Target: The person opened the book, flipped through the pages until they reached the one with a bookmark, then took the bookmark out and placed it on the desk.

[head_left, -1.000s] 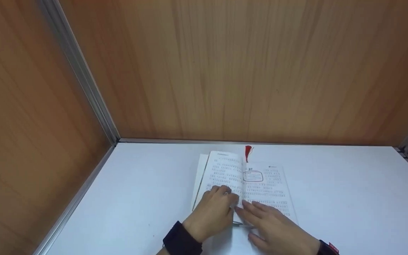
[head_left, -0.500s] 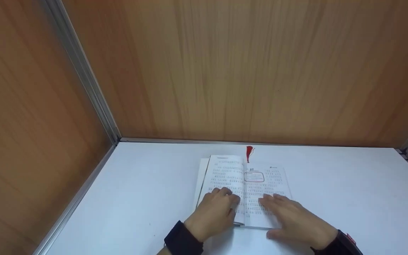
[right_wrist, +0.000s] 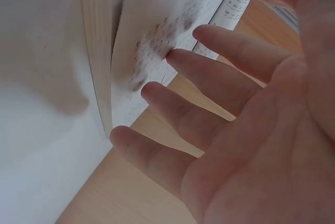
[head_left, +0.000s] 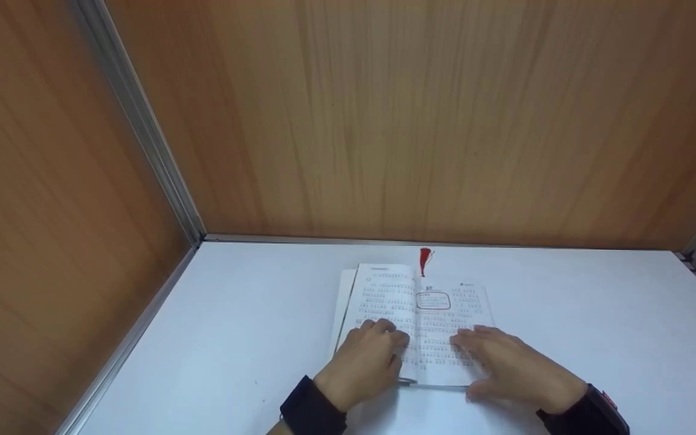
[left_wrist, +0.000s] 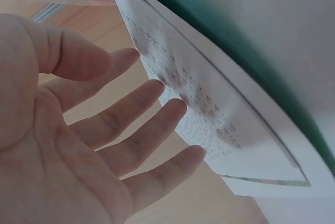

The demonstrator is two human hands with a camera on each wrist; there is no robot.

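An open book (head_left: 417,305) with printed text lies on the white table (head_left: 233,338); a red tassel bookmark (head_left: 424,260) sticks out at its top. My left hand (head_left: 369,362) rests flat on the left page, its straight fingers (left_wrist: 152,124) touching the paper (left_wrist: 209,119). On the right page lies my right hand (head_left: 508,365), its fingers (right_wrist: 209,77) spread straight against the printed page (right_wrist: 167,30). Both hands press the pages down and hold nothing.
Wooden partition walls (head_left: 384,121) with metal corner strips (head_left: 142,133) close in the table at the back and both sides. The white tabletop extends left and right of the book.
My right hand has slid from the book's spine rightward onto the right page. The left hand has stayed in place on the left page.
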